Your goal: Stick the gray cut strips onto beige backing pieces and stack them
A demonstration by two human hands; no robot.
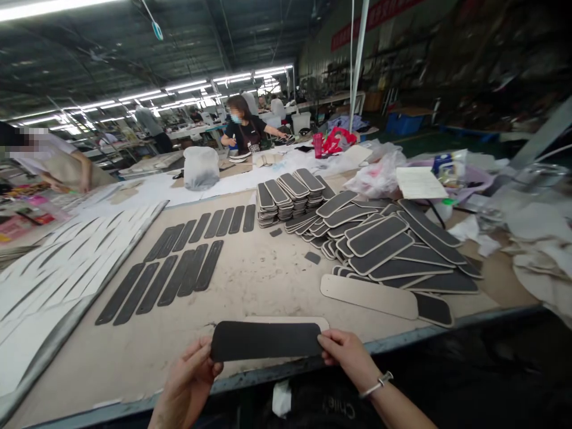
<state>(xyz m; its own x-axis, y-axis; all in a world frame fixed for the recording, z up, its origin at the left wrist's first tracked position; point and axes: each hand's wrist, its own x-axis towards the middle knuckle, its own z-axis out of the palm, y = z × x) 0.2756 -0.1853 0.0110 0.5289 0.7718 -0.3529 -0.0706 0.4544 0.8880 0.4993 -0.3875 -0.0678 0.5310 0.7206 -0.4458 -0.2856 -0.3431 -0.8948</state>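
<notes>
In the head view, the left hand and right hand pinch opposite ends of the dark strip above the table's near edge, partly covering a pale piece; uneven finger tension could bend it; a loosened grip could drop it.

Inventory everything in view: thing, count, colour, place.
Held strip: one, black, front centre
Pale piece: one, whitish, behind it
Flat strips: many, dark, left rows
Stacks: several, dark tops, centre
Heaped strips: many, dark, right
Long strip: one, beige, by heap
Scraps: two, dark, centre
Worktable: one, tan, foreground
White sheets: several, far left
Bag: one, red, far side
People: several, background
Bracelet: one, silver, right wrist
Left hand, right hand: one each, on held strip
</notes>
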